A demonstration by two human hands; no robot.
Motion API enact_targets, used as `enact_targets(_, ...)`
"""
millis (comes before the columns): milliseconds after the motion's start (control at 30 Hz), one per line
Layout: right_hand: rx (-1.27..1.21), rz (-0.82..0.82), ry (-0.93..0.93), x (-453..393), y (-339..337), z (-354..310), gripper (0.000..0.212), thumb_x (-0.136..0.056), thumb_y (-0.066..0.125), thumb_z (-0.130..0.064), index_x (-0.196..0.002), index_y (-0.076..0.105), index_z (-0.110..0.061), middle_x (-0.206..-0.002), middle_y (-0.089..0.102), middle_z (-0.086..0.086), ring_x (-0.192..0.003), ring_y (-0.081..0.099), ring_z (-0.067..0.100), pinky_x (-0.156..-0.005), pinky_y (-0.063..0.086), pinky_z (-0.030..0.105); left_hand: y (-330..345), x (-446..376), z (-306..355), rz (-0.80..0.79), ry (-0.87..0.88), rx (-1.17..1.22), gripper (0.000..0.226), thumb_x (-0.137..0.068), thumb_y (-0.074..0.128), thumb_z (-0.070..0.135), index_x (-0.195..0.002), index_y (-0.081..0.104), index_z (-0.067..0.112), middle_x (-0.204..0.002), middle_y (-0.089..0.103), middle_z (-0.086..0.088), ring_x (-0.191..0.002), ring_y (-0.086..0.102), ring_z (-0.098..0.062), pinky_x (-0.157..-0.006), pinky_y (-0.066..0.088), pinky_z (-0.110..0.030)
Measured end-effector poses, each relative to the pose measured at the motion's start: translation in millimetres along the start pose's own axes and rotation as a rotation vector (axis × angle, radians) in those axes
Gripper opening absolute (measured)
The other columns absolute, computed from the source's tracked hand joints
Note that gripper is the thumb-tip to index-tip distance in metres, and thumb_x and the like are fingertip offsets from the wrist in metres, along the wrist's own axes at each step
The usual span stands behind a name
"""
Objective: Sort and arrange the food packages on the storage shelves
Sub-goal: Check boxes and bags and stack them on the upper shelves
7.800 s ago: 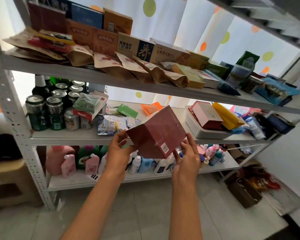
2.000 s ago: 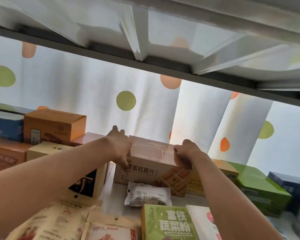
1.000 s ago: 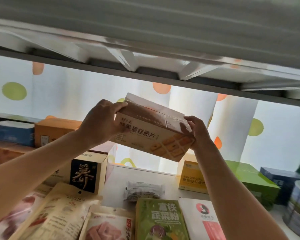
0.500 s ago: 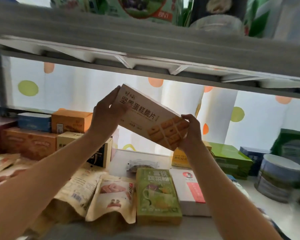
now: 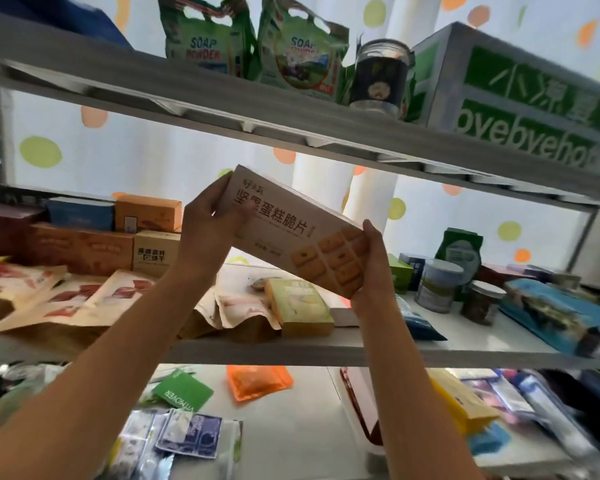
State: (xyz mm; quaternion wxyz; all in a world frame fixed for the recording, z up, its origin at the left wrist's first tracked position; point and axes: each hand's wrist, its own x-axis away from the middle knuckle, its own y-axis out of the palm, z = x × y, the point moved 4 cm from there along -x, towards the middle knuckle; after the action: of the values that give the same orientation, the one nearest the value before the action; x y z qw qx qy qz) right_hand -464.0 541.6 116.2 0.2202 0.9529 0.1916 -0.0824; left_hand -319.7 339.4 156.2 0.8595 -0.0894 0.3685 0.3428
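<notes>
I hold a long beige biscuit box (image 5: 291,230) tilted in the air in front of the middle shelf (image 5: 291,351). My left hand (image 5: 208,226) grips its upper left end. My right hand (image 5: 374,258) grips its lower right end, where biscuits are pictured. Behind the box, stacked cartons (image 5: 146,213) stand at the left of the shelf. Flat kraft pouches (image 5: 66,299) and a pale green box (image 5: 298,306) lie along the shelf front.
The upper shelf (image 5: 291,129) carries soap powder bags (image 5: 302,46), a jar (image 5: 378,77) and a large green-and-white carton (image 5: 520,95). Tins (image 5: 437,285), a jar and a blue packet (image 5: 555,313) sit at the right of the middle shelf. Sachets (image 5: 187,434) and an orange pouch (image 5: 257,379) lie below.
Both hands have drawn the biscuit box off the shelf, out and downward toward me. My view has pulled back, so the upper and lower shelves now show.
</notes>
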Motion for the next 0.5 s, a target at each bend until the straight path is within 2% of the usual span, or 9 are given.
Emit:
enact_targets(100, 0.088, 0.12, -0.086, 56, -17, -12, 0.067, -0.072, 0.067, -0.074, -0.118, 0.072, -0.025, -0.11, 0.077, 0.006, -0.103, 0.073, 0.03, -0.097, 0.054, 0.058, -7, 40, 14, -0.01, -0.04, 0.058, 0.037, -0.094, 0.067, 0.028, -0.131, 0.061, 0.032, -0.112, 0.07, 0.015, -0.101, 0.062, 0.0, -0.07, 0.052, -0.014)
enact_targets(200, 0.11, 0.228, -0.113, 116, -36, -21, 0.076, -0.062, 0.073, -0.075, -0.119, 0.071, -0.026, -0.108, 0.077, 0.004, -0.1, 0.074, 0.028, -0.095, 0.055, 0.057, -7, 87, 23, -0.009, -0.15, 0.198, 0.041, -0.088, 0.074, 0.032, -0.127, 0.063, 0.024, -0.115, 0.07, 0.007, -0.104, 0.064, -0.008, -0.064, 0.05, -0.01)
enact_targets(233, 0.105, 0.259, -0.107, 134, -42, -22, 0.078, -0.06, 0.075, -0.074, -0.12, 0.07, -0.026, -0.107, 0.077, 0.004, -0.1, 0.074, 0.028, -0.094, 0.056, 0.057, -6, 100, 25, -0.032, -0.198, 0.243, 0.045, -0.085, 0.077, 0.034, -0.126, 0.063, 0.022, -0.115, 0.07, 0.004, -0.104, 0.065, -0.012, -0.064, 0.051, -0.013)
enact_targets(333, 0.124, 0.359, -0.096, 187, -62, -21, 0.076, -0.055, 0.078, -0.076, -0.115, 0.07, -0.031, -0.101, 0.079, 0.001, -0.097, 0.074, 0.028, -0.091, 0.057, 0.055, -1, 139, 26, -0.124, -0.384, 0.356, 0.056, -0.074, 0.083, 0.04, -0.124, 0.062, 0.026, -0.112, 0.072, -0.001, -0.1, 0.07, -0.022, -0.068, 0.058, -0.033)
enact_targets(400, 0.155, 0.397, -0.08, 221, -74, -19, 0.073, -0.054, 0.076, -0.079, -0.11, 0.071, -0.033, -0.098, 0.079, -0.001, -0.098, 0.074, 0.027, -0.093, 0.056, 0.053, 3, 167, 29, -0.158, -0.457, 0.395, 0.056, -0.07, 0.084, 0.043, -0.119, 0.062, 0.029, -0.11, 0.073, -0.002, -0.103, 0.069, -0.026, -0.078, 0.059, -0.043)
enact_targets(433, 0.157, 0.409, -0.064, 235, -78, -17, 0.072, -0.054, 0.077, -0.078, -0.109, 0.072, -0.032, -0.097, 0.079, -0.001, -0.098, 0.074, 0.026, -0.093, 0.056, 0.052, 4, 180, 32, -0.176, -0.47, 0.41, 0.052, -0.071, 0.08, 0.047, -0.117, 0.062, 0.029, -0.108, 0.074, -0.002, -0.104, 0.068, -0.027, -0.081, 0.058, -0.044)
enact_targets(500, 0.155, 0.423, -0.026, 260, -91, -7, 0.071, -0.054, 0.078, -0.074, -0.108, 0.072, -0.029, -0.095, 0.079, 0.0, -0.096, 0.074, 0.026, -0.09, 0.058, 0.05, 7, 207, 35, -0.223, -0.501, 0.459, 0.047, -0.077, 0.068, 0.053, -0.114, 0.067, 0.024, -0.103, 0.075, -0.003, -0.101, 0.069, -0.028, -0.077, 0.058, -0.042)
